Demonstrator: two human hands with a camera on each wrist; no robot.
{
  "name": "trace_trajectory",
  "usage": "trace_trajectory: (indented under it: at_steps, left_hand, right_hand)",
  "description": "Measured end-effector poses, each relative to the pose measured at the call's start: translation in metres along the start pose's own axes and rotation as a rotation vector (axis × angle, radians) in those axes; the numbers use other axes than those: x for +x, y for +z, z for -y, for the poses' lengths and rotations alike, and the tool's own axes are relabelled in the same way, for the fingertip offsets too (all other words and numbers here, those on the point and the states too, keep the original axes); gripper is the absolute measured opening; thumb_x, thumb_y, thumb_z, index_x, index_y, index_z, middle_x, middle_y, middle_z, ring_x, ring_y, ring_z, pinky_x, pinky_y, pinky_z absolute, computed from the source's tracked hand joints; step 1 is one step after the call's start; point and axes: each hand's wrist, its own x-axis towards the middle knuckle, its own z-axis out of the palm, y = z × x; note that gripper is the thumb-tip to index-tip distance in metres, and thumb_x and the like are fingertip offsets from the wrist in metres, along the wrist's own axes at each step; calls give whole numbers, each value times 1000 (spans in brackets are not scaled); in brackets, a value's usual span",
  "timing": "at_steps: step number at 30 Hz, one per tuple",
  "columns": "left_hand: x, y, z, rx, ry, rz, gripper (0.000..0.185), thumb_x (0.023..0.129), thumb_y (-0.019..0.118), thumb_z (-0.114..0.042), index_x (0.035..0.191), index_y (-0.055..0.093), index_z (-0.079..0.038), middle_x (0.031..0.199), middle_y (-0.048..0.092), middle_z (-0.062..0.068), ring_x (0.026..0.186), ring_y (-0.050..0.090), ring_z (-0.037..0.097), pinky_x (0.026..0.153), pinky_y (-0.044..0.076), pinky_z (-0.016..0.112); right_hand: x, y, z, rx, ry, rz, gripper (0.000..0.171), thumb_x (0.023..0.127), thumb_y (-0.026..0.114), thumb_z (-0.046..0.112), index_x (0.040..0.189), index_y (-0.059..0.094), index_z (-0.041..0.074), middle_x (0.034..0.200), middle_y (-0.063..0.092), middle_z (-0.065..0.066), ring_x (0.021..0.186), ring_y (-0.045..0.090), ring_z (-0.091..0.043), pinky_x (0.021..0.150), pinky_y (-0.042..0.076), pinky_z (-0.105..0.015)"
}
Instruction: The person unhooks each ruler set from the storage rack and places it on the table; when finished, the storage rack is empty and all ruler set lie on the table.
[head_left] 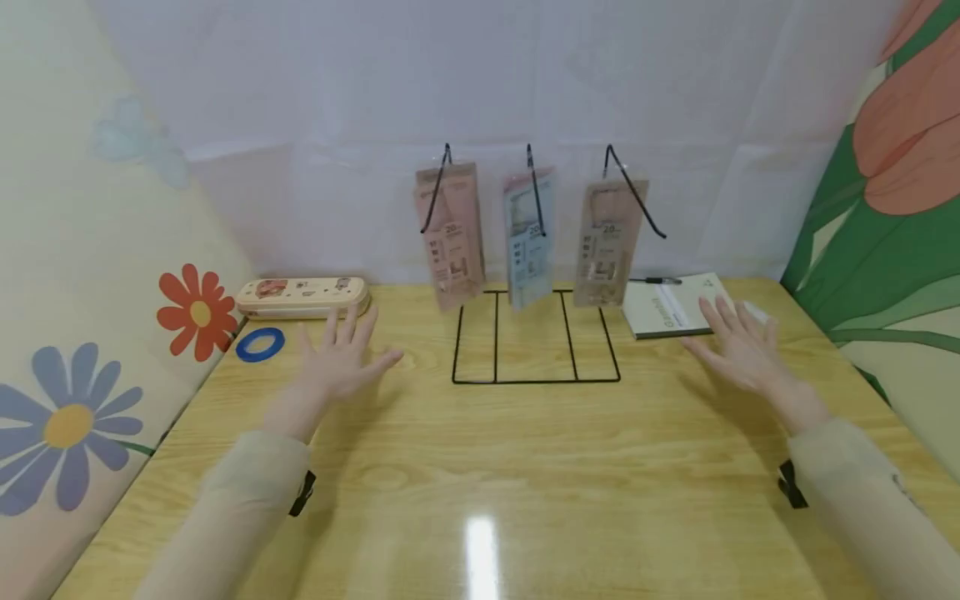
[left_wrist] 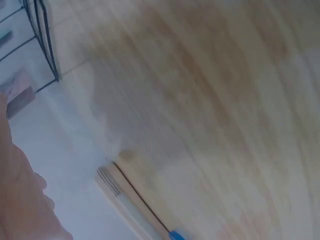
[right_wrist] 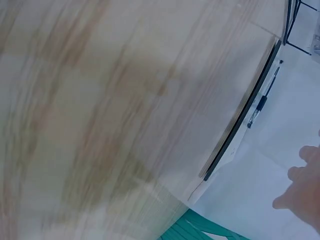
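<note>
Both hands hover above the wooden table with fingers spread, and neither holds anything. My left hand (head_left: 339,360) is nearest to a cream pencil case (head_left: 303,297) with printed figures and a blue ring (head_left: 260,344), perhaps a tape roll. My right hand (head_left: 742,348) is close to a pale notebook (head_left: 701,304) with a black pen (head_left: 660,281) on it. Between the hands stands a black wire rack (head_left: 536,382). From its hooks hang pink packets (head_left: 453,242), a light blue packet (head_left: 529,250) and a beige packet (head_left: 610,250). In the left wrist view the pencil case (left_wrist: 132,205) shows at the bottom.
A white sheet (head_left: 337,208) covers the wall behind the table (head_left: 525,467). Flower-printed panels flank the table on both sides. A small white object (head_left: 756,312) lies partly behind the right hand. Dark straps (head_left: 792,485) show at the wrists.
</note>
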Motion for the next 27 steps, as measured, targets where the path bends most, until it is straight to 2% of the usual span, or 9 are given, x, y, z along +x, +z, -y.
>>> trace_trajectory:
  at_steps: [3, 12, 18, 23, 27]
  left_hand:
    - [2, 6, -8, -17, 12, 40, 88, 89, 19, -73, 150, -17, -21, 156, -20, 13, 142, -19, 39, 100, -21, 70]
    - [3, 22, -35, -33, 83, 92, 84, 94, 20, -65, 151, -11, -11, 157, -13, 17, 144, -9, 42, 106, -13, 69]
    - [7, 34, -58, -83, 122, 112, 77, 99, 24, -55, 151, -6, -6, 158, -8, 19, 145, -6, 40, 112, -5, 65]
    - [11, 43, -76, -117, 134, 158, 75, 100, 24, -53, 151, -4, -6, 158, -7, 19, 145, -6, 39, 113, -6, 64]
    - [15, 49, -85, -110, 124, 192, 74, 100, 21, -53, 151, -5, -6, 158, -8, 16, 145, -7, 38, 113, -6, 62]
  right_hand:
    - [1, -1, 5, 42, 6, 13, 82, 95, 34, 59, 152, 1, 10, 155, 2, -26, 140, -1, -52, 102, -8, -75]
    - [11, 5, 24, 175, -23, 40, 80, 97, 34, 56, 152, -3, 11, 156, 2, -26, 141, 1, -49, 105, -5, -73]
    - [19, 7, 37, 339, -64, 6, 77, 99, 37, 46, 151, 0, 1, 155, 5, -29, 140, 8, -50, 111, 6, -67]
    - [26, 9, 45, 496, -21, 42, 83, 98, 40, 48, 151, -7, 3, 156, 0, -26, 142, 4, -46, 113, 10, -63]
    - [34, 12, 52, 572, 16, 39, 85, 97, 46, 44, 150, -5, 2, 156, 2, -27, 142, 7, -46, 113, 14, -62]
